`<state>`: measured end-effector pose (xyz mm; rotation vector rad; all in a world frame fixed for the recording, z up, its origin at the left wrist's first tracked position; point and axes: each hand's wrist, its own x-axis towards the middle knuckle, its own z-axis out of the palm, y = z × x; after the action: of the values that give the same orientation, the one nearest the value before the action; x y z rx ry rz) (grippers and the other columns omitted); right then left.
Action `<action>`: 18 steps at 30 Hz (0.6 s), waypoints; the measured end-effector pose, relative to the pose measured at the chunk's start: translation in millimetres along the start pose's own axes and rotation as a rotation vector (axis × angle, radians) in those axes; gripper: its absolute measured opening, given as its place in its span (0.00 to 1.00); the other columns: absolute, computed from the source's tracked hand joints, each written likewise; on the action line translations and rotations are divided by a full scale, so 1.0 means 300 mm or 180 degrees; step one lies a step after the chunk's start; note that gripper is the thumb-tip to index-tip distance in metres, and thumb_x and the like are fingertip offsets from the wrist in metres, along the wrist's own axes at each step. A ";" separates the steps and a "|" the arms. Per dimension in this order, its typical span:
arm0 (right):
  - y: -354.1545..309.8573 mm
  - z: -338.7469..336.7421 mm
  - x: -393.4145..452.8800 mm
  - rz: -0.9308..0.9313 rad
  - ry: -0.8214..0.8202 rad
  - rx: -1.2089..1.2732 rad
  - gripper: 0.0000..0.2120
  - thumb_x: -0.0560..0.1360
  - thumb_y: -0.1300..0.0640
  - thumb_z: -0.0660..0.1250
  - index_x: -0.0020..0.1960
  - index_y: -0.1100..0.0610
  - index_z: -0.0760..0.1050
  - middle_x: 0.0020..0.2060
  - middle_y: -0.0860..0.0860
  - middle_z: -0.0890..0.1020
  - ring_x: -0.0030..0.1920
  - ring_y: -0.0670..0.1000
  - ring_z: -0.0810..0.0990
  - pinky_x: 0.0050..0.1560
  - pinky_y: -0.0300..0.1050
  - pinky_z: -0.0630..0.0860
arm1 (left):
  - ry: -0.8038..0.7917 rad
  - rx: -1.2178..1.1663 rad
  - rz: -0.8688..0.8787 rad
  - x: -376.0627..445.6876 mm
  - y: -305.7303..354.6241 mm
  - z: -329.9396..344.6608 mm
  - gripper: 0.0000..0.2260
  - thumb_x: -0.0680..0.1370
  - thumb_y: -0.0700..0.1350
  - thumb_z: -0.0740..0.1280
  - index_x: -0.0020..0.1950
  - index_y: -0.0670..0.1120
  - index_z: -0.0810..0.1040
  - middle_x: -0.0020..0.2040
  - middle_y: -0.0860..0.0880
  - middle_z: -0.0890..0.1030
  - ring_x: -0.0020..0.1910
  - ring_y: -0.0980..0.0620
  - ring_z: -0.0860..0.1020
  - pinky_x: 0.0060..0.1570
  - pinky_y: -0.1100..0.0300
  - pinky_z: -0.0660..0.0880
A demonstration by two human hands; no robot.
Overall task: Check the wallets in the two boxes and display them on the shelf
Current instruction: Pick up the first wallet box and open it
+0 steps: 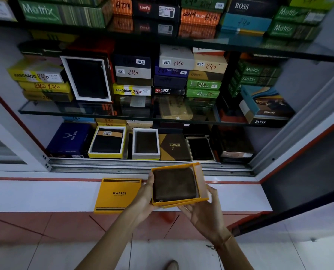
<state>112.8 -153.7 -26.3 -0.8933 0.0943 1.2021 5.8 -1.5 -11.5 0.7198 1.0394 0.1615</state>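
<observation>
A: What do the two hands have, seen from the head camera?

B: Both hold one open yellow box (198, 179) in front of the shelf unit. The left hand (145, 199) grips its left edge, thumb up along the side. The right hand (205, 211) supports it from below at the right corner, fingers curled under the base.

A: And inside?

B: A dark brown wallet (174, 185) lies flat in the box, filling most of it, with a zip running round its edge. A second yellow layer shows just under the box; whether that is its lid I cannot tell.

A: Where is the other box?

B: A shut yellow box printed BALISI (117, 195) lies flat on the white ledge (45, 193), just left of the left hand, its right edge hidden behind the wrist.

A: What is beyond them?

B: The bottom shelf (142, 162) holds a row of displayed boxes: a blue box (68, 140) at the left, then a yellow-rimmed open box (107, 142) with a black wallet, a white-rimmed open box (145, 143) with a brownish wallet, a brown closed box (173, 147), and another open box (200, 149) with a dark wallet.

A: Higher up?

B: Glass shelves (39, 110) stacked with labelled boxes, many marked 240 by hand, and one large white-rimmed box (87, 78) standing upright with a black wallet.
</observation>
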 end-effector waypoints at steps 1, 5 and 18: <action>0.005 0.005 0.006 -0.0085 0.0133 -0.0201 0.23 0.75 0.43 0.58 0.63 0.56 0.76 0.58 0.57 0.82 0.56 0.56 0.82 0.51 0.51 0.82 | 0.0017 -0.0036 0.0008 0.003 -0.010 0.003 0.22 0.78 0.59 0.57 0.65 0.46 0.72 0.56 0.42 0.80 0.55 0.41 0.78 0.49 0.43 0.78; -0.011 -0.024 0.015 -0.0843 0.0502 -0.1418 0.13 0.78 0.55 0.62 0.59 0.55 0.78 0.56 0.56 0.84 0.55 0.55 0.83 0.51 0.45 0.82 | 0.0485 -0.0003 0.0182 0.006 -0.030 -0.001 0.16 0.80 0.48 0.59 0.67 0.45 0.70 0.57 0.41 0.78 0.49 0.43 0.78 0.41 0.50 0.77; 0.104 -0.072 0.027 -0.1885 0.1835 -0.3324 0.05 0.74 0.55 0.69 0.45 0.47 0.82 0.42 0.45 0.87 0.38 0.48 0.86 0.41 0.52 0.84 | 0.1086 0.1031 0.0916 0.020 -0.095 -0.055 0.14 0.77 0.41 0.65 0.62 0.40 0.77 0.56 0.44 0.81 0.58 0.42 0.78 0.59 0.47 0.76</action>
<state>98.4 -159.2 -61.9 -1.9956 -0.3525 0.3381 -10.5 -12.9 -38.2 1.1651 1.2990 0.3799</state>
